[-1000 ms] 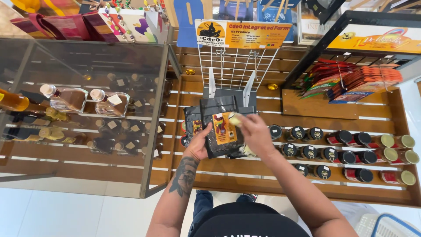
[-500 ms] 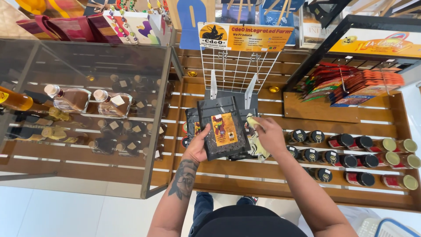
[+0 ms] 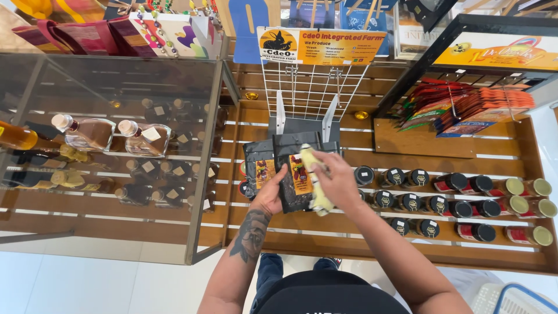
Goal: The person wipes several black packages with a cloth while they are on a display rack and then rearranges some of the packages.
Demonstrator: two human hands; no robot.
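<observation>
My left hand (image 3: 271, 196) grips the lower left edge of a black pouch (image 3: 292, 181) with an orange label and holds it upright in front of the wooden shelf. My right hand (image 3: 337, 181) is shut on a pale yellow cloth (image 3: 321, 201) and presses it against the right side of the pouch's front. The cloth hangs from above my fingers to below my palm. A second black pouch (image 3: 258, 167) stands just left of the held one, and more dark pouches (image 3: 302, 129) hang behind on a white wire rack (image 3: 308, 87).
A glass display case (image 3: 116, 87) holding bottles (image 3: 87, 132) fills the left. Rows of small dark jars (image 3: 407, 200) and lidded jars (image 3: 523, 203) line the slatted shelf to the right. Red and orange packets (image 3: 471, 104) hang at the upper right. A yellow sign (image 3: 325, 46) tops the rack.
My right hand with the cloth went out to the pouch's right edge, then back left over its front. My left hand kept its hold on the pouch.
</observation>
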